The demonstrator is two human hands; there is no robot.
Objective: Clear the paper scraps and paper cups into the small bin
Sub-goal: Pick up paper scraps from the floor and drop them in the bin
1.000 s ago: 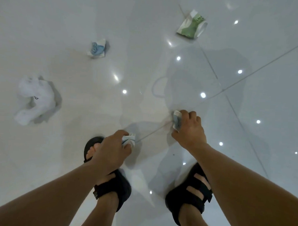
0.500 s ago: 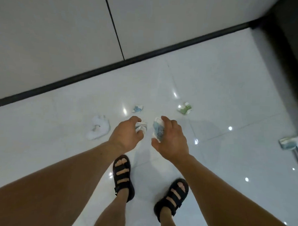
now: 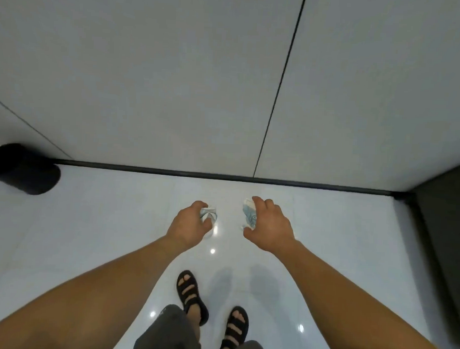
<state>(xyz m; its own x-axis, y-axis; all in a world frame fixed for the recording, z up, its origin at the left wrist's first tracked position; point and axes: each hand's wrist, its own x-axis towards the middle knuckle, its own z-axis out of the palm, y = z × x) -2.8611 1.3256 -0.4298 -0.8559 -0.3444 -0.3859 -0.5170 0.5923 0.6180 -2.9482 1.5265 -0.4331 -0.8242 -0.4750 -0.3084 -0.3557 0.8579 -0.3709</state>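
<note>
Paper scrap (image 3: 209, 213), white and crumpled, sits in the left hand (image 3: 191, 224), whose fingers and thumb curl round it. It is held in the air well to the right of the small bin (image 3: 23, 169). A second paper scrap (image 3: 249, 214), white with blue print, is farther right of the bin again, pinched between the thumb and curled fingers of the right hand (image 3: 271, 225). The two hands are near each other but apart, both held out over the glossy white floor (image 3: 89, 234). The small bin is black and round. It stands on the floor at the far left, against the black baseboard (image 3: 223, 177) at the foot of the pale wall (image 3: 148, 78). Nearer the camera than the bin, and to its right, the person's black sandals (image 3: 192, 296) stand on the floor beside grey shorts (image 3: 169, 332).
</note>
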